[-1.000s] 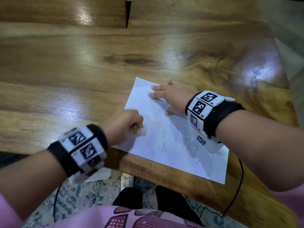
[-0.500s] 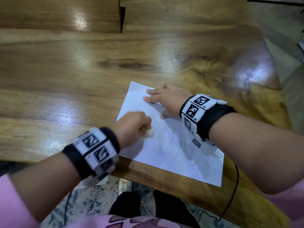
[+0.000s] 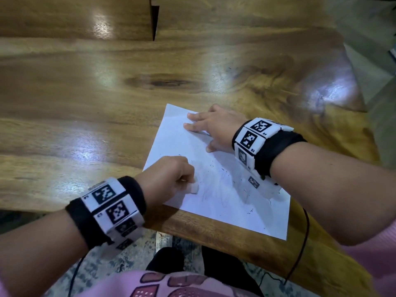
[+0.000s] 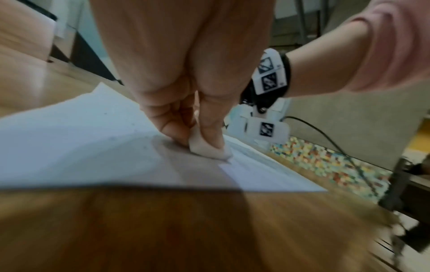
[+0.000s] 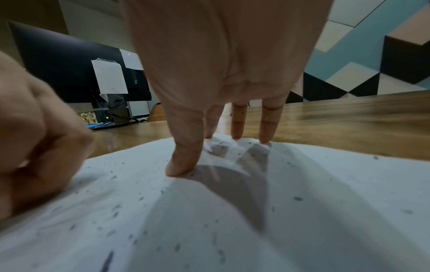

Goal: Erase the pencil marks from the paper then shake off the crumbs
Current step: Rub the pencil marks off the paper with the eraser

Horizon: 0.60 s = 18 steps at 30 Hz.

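Observation:
A white sheet of paper [image 3: 225,189] lies near the front edge of the wooden table [image 3: 107,93], with faint pencil marks and dark eraser crumbs [image 5: 139,198] scattered over it. My left hand [image 3: 169,179] pinches a small white eraser [image 3: 194,188] between thumb and fingers and presses it onto the paper near its left side; the eraser [image 4: 207,149] touches the sheet [image 4: 69,147]. My right hand [image 3: 212,127] lies flat on the paper's far part, its straight fingers [image 5: 186,156] pressing the sheet [image 5: 302,202] down.
The table's front edge [image 3: 214,230] runs just under the paper's near corner. A black cable [image 3: 300,249] hangs from my right wrist past the edge. Bare wood spreads to the left and behind the paper.
My left hand with the eraser has slid a little to the right and nearer over the paper. The right hand stays pressed on the sheet.

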Each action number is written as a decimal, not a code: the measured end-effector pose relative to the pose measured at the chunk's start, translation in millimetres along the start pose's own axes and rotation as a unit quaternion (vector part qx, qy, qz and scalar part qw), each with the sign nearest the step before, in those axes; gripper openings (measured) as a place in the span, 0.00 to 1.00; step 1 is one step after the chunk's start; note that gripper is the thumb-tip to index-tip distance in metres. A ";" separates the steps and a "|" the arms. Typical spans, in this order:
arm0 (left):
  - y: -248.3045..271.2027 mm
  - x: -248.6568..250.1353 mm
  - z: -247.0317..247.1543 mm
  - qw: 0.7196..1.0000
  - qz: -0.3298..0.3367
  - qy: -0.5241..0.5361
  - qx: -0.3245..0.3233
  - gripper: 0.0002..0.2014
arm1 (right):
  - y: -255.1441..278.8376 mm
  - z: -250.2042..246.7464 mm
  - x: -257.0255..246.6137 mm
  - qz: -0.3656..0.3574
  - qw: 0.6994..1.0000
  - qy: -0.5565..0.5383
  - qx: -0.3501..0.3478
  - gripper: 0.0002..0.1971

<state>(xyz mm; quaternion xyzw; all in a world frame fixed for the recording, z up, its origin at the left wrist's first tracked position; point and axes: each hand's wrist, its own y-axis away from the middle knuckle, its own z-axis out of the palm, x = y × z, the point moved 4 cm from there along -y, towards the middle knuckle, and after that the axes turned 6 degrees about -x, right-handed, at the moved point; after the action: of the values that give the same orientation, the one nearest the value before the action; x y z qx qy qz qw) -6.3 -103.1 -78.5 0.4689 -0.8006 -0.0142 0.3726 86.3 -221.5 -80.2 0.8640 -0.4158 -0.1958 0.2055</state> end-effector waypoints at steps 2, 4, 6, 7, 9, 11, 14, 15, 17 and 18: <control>-20.7 -0.5 -15.5 0.998 -0.026 0.010 0.053 0.05 | 1.7 -0.7 -0.5 0.000 0.999 -0.032 0.001 0.35; -42.3 -0.3 -28.4 0.995 -0.045 0.013 0.084 0.05 | 3.7 -2.4 0.1 0.004 0.997 -0.071 0.008 0.32; -43.8 -0.5 -27.6 0.996 -0.048 0.010 0.079 0.04 | 4.5 -3.2 -0.7 0.003 0.997 -0.069 0.016 0.33; -35.6 -0.2 -22.0 0.997 -0.042 0.007 0.067 0.04 | 4.7 -2.8 -1.4 0.000 0.999 -0.048 0.015 0.35; -15.6 1.4 -5.2 1.000 -0.012 0.000 0.018 0.05 | 4.4 -1.4 -2.0 -0.002 1.000 0.004 0.004 0.38; -7.0 1.7 3.9 1.000 -0.004 0.003 -0.019 0.07 | 4.2 -0.6 -0.7 0.006 1.000 0.010 0.000 0.39; -17.2 -7.1 -11.3 0.997 -0.050 0.039 0.038 0.06 | 7.4 -1.1 -1.5 0.014 0.999 -0.038 0.031 0.35; -21.2 -10.7 -16.1 0.995 -0.065 0.051 0.049 0.06 | 10.2 -0.2 -1.7 0.015 0.998 -0.043 0.041 0.33; -24.8 -10.7 -18.5 0.995 -0.069 0.046 0.049 0.07 | 18.9 4.0 -1.3 0.006 0.999 -0.034 0.027 0.33; -24.1 -9.4 -17.9 0.996 -0.068 0.038 0.045 0.07 | 24.1 7.9 -0.4 -0.003 1.000 -0.025 0.008 0.36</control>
<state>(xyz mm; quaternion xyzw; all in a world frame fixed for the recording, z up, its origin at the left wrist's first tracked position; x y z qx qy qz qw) 25.1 -103.5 -80.1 0.5388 -0.7522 0.0147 0.3790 66.7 -236.4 -74.3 0.8619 -0.4194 -0.2144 0.1879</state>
